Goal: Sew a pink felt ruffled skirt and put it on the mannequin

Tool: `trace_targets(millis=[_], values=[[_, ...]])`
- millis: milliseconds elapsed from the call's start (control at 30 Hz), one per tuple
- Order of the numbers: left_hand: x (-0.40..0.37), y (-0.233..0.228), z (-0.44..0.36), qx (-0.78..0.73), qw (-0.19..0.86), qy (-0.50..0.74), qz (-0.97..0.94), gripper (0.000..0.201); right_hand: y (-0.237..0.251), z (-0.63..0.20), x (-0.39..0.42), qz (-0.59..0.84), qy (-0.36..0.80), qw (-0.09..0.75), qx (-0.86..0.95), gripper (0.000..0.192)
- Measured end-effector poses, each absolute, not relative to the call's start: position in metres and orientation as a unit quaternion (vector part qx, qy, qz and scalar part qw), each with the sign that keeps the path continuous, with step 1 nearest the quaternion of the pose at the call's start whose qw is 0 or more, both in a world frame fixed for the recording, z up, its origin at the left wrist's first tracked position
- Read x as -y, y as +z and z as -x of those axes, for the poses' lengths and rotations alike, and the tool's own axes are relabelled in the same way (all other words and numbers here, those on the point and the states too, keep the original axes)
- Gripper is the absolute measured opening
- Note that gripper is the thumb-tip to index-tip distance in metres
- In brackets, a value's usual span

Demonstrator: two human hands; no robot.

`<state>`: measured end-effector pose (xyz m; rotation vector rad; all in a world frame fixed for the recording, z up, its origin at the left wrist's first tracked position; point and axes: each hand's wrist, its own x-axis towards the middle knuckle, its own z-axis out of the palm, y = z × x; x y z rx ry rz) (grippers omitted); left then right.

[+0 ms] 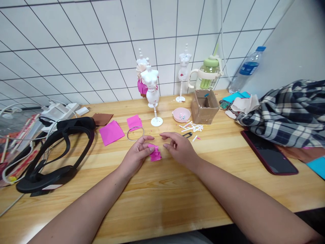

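Observation:
My left hand [139, 151] pinches a small pleated piece of pink paper [155, 155] between thumb and fingers, just above the wooden table. To its right, my right hand [179, 146] hovers with thumb and forefinger apart, holding nothing that I can see. A black-handled tool [188, 135] lies partly hidden behind the right hand. Beyond the left hand are a thin metal ring [128, 135] and a small pink square sheet [134, 122], with the ring overlapping the sheet. A larger pink square stack [111, 133] lies further left. A white mini dress form [152, 88] stands straight ahead.
Behind stand another bare dress form [183, 67] and one dressed in pink and cream. A pink dish [181, 115] with small beads, a cardboard box [205, 107] and white paper strips [191, 127] are right of centre. A black headset [63, 169] lies left, a phone [269, 154] right.

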<state>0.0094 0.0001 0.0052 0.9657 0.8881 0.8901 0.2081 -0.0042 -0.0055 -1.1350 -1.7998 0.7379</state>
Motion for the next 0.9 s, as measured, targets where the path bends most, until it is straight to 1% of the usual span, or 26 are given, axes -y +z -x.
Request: trace_targets(millis=[100,167,200,267,367,433,467,533,600,633,733,900], values=[[0.000,0.008,-0.009,-0.366,0.751,0.390,-0.388,0.043,0.001,-0.211,0.010,0.342,0.149,0.418,0.829,0.033],[0.000,0.009,-0.009,-0.351,0.773,0.386,-0.360,0.042,0.004,-0.211,0.013,0.289,0.093,0.404,0.863,0.035],[0.000,0.010,-0.008,-0.348,0.782,0.381,-0.349,0.042,0.005,-0.210,0.014,0.278,0.078,0.401,0.869,0.034],[0.001,0.009,-0.008,-0.350,0.795,0.361,-0.339,0.043,0.005,-0.208,0.015,0.278,0.070,0.404,0.869,0.027],[0.001,0.008,-0.010,-0.373,0.792,0.322,-0.362,0.045,0.006,-0.207,0.015,0.290,0.090,0.415,0.858,0.015],[0.002,0.008,-0.011,-0.416,0.730,0.345,-0.419,0.039,0.006,-0.207,0.014,0.302,0.114,0.422,0.847,0.011],[0.001,0.009,-0.010,-0.444,0.671,0.369,-0.465,0.034,0.007,-0.208,0.014,0.312,0.123,0.423,0.842,0.010],[0.001,0.011,-0.009,-0.481,0.517,0.410,-0.577,0.024,0.007,-0.210,0.012,0.335,0.139,0.419,0.832,0.009],[0.000,0.015,-0.005,-0.468,0.378,0.403,-0.690,0.018,0.006,-0.213,0.010,0.350,0.146,0.410,0.829,0.010],[0.000,0.016,-0.004,-0.447,0.329,0.387,-0.736,0.015,0.005,-0.214,0.009,0.353,0.146,0.404,0.831,0.010],[0.001,0.016,-0.002,-0.397,0.244,0.349,-0.813,0.011,0.003,-0.215,0.008,0.353,0.136,0.385,0.842,0.010],[0.001,0.010,-0.002,-0.398,0.205,0.335,-0.829,0.011,0.005,-0.214,0.009,0.369,0.117,0.366,0.847,0.009]])
